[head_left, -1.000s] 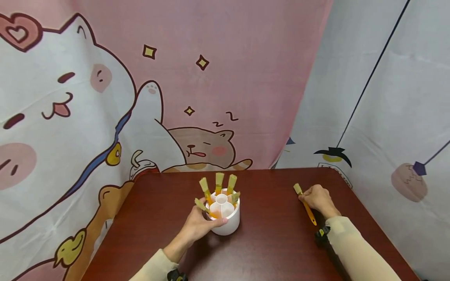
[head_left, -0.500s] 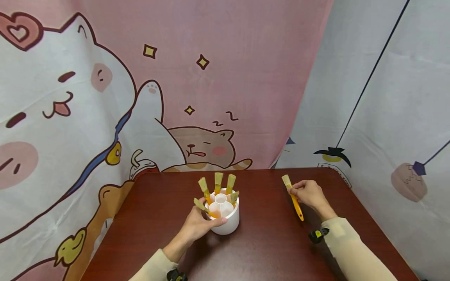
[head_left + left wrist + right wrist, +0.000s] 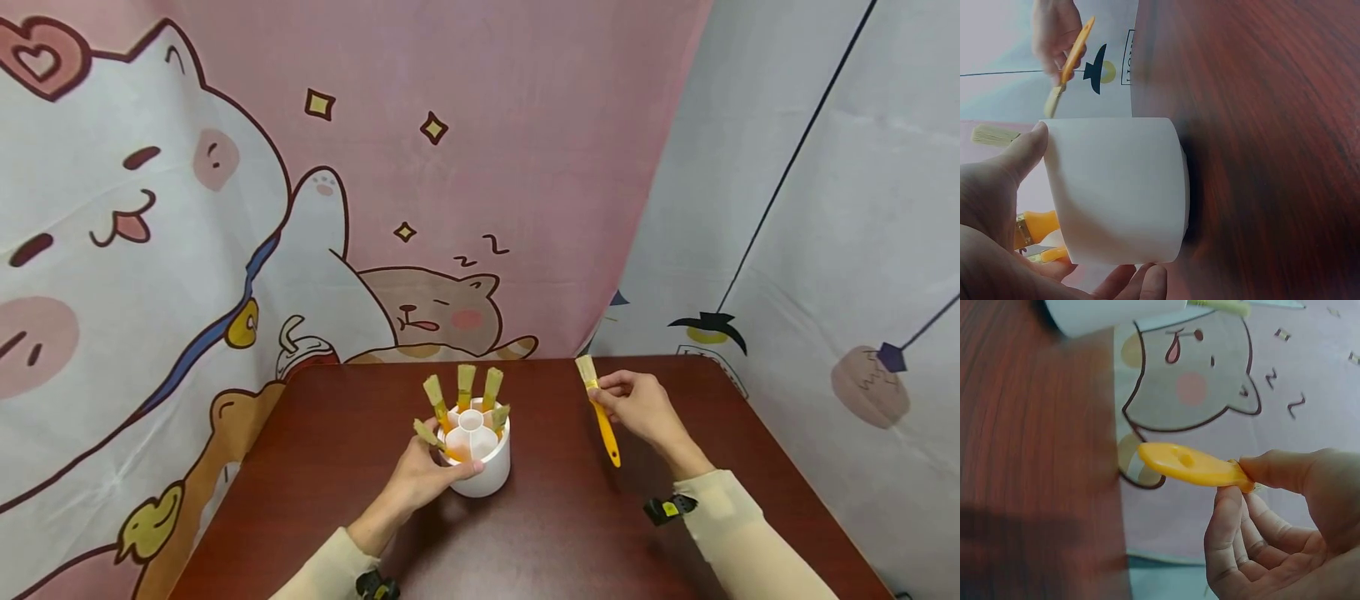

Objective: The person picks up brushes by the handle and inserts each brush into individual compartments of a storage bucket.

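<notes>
A white round holder (image 3: pixel 491 471), split into compartments around a small central ring, stands upright on the table. Several brushes with yellow handles and pale bristles lean in its compartments, among them a back brush (image 3: pixel 466 379); the front compartments show no brush. My left hand (image 3: pixel 420 482) grips the holder's left side, thumb at the front rim and fingers around the far side, as the left wrist view also shows. To the right, my right hand (image 3: pixel 637 406) pinches a paintbrush (image 3: pixel 604 425) near its ferrule, bristles up and the yellow handle (image 3: pixel 1188 464) slanting down, raised above the table.
The dark red-brown wooden table (image 3: pixel 337 433) reaches back to a cartoon-printed cloth (image 3: pixel 540 167) hanging behind and at both sides. Each wrist carries a black strap device, such as the right wrist device (image 3: pixel 670 508).
My right hand has lifted the paintbrush off the table and moved it left toward the holder, turning it more upright. My left hand has kept its grip on the holder.
</notes>
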`<state>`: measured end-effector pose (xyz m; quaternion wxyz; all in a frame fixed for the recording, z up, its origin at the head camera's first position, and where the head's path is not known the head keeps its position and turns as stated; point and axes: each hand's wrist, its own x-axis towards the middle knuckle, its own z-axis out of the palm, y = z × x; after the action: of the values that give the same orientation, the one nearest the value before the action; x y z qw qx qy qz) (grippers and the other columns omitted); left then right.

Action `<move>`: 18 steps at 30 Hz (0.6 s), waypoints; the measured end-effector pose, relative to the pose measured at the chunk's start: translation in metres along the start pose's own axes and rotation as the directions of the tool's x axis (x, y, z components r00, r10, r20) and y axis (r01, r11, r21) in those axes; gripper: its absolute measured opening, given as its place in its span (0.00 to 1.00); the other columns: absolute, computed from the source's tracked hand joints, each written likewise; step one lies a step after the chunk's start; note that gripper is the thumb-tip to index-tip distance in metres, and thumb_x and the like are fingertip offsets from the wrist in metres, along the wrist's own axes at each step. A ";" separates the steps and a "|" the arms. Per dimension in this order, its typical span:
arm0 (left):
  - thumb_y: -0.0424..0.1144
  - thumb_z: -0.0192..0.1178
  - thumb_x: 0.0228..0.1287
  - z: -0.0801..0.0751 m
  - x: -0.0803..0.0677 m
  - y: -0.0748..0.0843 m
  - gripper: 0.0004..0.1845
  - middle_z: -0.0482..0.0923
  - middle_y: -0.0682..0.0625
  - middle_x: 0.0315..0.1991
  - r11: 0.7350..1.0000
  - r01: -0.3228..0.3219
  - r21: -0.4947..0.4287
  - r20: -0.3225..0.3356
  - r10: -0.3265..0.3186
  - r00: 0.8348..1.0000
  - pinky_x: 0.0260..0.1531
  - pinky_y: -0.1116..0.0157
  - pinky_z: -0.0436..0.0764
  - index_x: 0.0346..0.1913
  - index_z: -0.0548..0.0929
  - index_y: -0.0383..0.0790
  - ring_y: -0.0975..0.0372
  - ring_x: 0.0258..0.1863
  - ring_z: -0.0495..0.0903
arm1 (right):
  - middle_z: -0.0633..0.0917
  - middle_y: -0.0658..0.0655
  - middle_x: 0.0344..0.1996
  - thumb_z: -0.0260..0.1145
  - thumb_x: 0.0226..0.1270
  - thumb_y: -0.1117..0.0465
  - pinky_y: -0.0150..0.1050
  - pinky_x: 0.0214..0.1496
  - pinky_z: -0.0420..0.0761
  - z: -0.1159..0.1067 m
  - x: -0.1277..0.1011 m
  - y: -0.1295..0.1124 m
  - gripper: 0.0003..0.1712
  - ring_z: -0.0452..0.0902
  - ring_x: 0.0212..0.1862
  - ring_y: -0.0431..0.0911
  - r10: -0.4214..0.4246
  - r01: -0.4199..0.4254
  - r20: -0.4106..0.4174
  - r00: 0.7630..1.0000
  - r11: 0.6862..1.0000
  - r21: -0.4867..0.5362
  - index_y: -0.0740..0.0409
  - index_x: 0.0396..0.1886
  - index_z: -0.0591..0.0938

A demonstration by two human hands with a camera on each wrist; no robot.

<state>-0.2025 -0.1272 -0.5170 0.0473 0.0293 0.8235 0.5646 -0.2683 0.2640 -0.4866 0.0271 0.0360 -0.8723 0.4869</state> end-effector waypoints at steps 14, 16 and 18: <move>0.49 0.92 0.59 0.001 0.001 -0.002 0.49 0.88 0.41 0.72 1.000 0.007 0.023 -0.007 -0.007 1.000 0.78 0.37 0.79 0.80 0.78 0.45 0.48 0.71 0.86 | 0.97 0.58 0.41 0.82 0.79 0.55 0.33 0.38 0.90 0.017 -0.026 -0.047 0.13 0.94 0.38 0.49 -0.200 0.199 -0.051 0.978 0.979 -0.035 0.57 0.51 0.91; 0.49 0.92 0.59 0.001 0.000 -0.001 0.49 0.87 0.41 0.72 1.000 0.004 0.024 -0.007 -0.004 1.000 0.78 0.37 0.79 0.81 0.78 0.45 0.48 0.71 0.86 | 0.97 0.56 0.41 0.83 0.79 0.55 0.33 0.39 0.90 0.019 -0.030 -0.051 0.12 0.94 0.38 0.45 -0.225 0.222 -0.060 0.973 0.974 -0.052 0.55 0.50 0.91; 0.49 0.92 0.59 0.000 -0.001 0.000 0.49 0.87 0.41 0.72 1.000 0.003 0.026 -0.006 -0.003 1.000 0.77 0.37 0.80 0.81 0.78 0.45 0.48 0.71 0.86 | 0.97 0.54 0.40 0.83 0.78 0.55 0.33 0.39 0.89 0.021 -0.033 -0.055 0.11 0.92 0.38 0.41 -0.246 0.242 -0.062 0.967 0.968 -0.070 0.53 0.50 0.90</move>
<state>-0.2017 -0.1270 -0.5174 0.0452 0.0269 0.8308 0.5541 -0.2306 0.2186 -0.4537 0.1185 0.1252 -0.8744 0.4535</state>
